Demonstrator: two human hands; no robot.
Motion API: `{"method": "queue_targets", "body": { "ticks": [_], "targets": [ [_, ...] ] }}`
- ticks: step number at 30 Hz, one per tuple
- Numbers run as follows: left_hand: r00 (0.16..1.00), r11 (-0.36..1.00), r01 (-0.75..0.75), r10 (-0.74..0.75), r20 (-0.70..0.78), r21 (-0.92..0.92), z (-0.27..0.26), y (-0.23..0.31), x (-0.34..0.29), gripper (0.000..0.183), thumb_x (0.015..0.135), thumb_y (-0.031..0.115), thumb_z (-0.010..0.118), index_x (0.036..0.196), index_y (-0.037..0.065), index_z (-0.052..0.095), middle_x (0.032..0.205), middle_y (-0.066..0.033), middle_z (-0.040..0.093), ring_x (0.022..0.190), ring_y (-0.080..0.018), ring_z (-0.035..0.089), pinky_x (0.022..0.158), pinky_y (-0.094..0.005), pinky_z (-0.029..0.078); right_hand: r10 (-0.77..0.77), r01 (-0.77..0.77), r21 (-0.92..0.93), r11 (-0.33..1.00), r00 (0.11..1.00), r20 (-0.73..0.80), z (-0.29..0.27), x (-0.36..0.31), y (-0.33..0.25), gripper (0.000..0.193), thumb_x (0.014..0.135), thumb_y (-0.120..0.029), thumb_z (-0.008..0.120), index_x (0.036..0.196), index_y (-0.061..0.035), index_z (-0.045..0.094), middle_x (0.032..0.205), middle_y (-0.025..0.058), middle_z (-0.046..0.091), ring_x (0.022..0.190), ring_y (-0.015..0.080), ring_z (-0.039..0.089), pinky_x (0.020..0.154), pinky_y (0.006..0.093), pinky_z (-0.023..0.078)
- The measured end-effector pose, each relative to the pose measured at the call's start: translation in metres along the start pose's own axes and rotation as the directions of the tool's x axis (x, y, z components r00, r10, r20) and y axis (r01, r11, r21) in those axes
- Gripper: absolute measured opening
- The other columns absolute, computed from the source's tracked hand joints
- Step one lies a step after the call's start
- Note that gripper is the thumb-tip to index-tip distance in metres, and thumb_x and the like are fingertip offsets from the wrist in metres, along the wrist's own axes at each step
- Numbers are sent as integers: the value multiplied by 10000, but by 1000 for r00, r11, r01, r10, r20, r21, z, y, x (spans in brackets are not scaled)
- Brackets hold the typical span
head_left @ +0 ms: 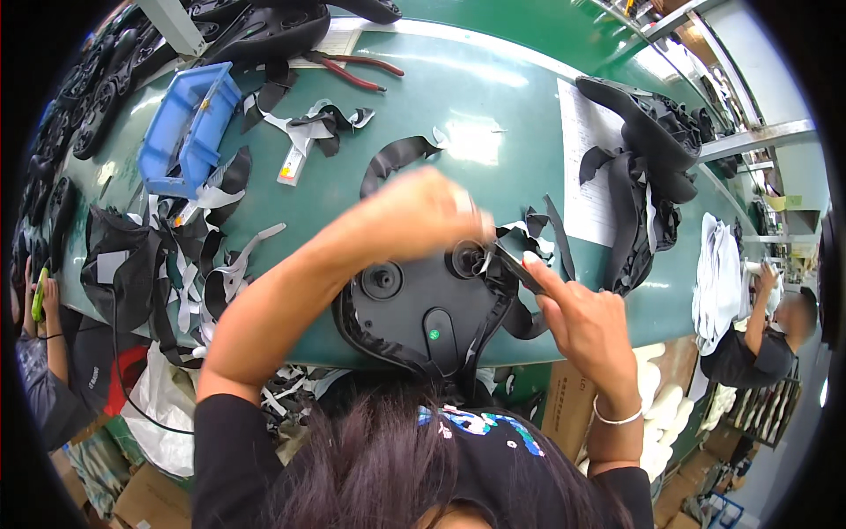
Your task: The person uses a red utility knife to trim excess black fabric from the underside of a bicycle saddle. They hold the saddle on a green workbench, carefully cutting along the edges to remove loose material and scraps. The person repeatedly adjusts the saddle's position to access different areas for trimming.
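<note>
A black moulded padded part (397, 313) lies on the bench before me, with two round sockets, a raised central tab bearing a green dot, and black material wrapped round its rim. My left hand (427, 214) is curled closed over its far right edge, blurred by motion; what its fingers pinch is hidden. Close to its fingertips, my right hand (586, 326) grips a slim dark knife-like tool (518, 266), its tip at the part's right edge. Cut black trimmings (533, 227) lie just beyond the tool. A curved black strip (394, 161) rests behind my left hand.
At the left stands a blue bin (189, 132), with scraps and a black fabric piece (123, 256) near it. Red-handled pliers (357, 70) lie at the back. Black moulded parts (648, 141) rest on paper at right. Co-workers (765, 331) are at both sides.
</note>
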State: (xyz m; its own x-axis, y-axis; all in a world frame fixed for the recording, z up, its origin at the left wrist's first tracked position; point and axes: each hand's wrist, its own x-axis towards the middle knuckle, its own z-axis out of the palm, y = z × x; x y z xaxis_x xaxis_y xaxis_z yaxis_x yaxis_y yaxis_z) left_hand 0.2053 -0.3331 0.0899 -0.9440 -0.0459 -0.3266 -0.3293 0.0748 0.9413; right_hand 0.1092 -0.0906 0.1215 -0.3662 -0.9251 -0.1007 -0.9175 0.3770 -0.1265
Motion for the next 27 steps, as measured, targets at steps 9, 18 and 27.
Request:
{"method": "queue_targets", "body": {
  "ticks": [9, 18, 27],
  "targets": [
    [431, 394, -855, 178, -885, -337, -44, -2, -23, 263, 904, 267, 599, 723, 79, 562, 613, -13, 489, 650, -142, 493, 691, -303, 417, 403, -412, 428, 804, 908, 117, 36, -76, -55, 491, 903, -177, 565, 1363, -72, 429, 823, 185, 667, 613, 368, 628, 551, 441, 486],
    [885, 997, -30, -8, -465, -74, -28, -48, 4, 351, 920, 359, 603, 911, 17, 683, 778, 11, 580, 698, -62, 491, 635, -248, 421, 790, 11, 862, 507, 394, -470, -8, -20, 83, 201, 843, -114, 662, 1003, -65, 550, 759, -16, 560, 589, 45, 496, 495, 207, 417],
    [894, 548, -446, 236, 381, 708, 49, -41, 51, 459, 961, 456, 420, 996, 80, 680, 853, -128, 628, 788, -288, 583, 702, -384, 453, 780, -185, 915, 359, 598, -185, -54, 68, 225, 529, 821, -379, 710, 1198, -33, 576, 990, 55, 576, 750, 175, 629, 516, 279, 543]
  ]
}}
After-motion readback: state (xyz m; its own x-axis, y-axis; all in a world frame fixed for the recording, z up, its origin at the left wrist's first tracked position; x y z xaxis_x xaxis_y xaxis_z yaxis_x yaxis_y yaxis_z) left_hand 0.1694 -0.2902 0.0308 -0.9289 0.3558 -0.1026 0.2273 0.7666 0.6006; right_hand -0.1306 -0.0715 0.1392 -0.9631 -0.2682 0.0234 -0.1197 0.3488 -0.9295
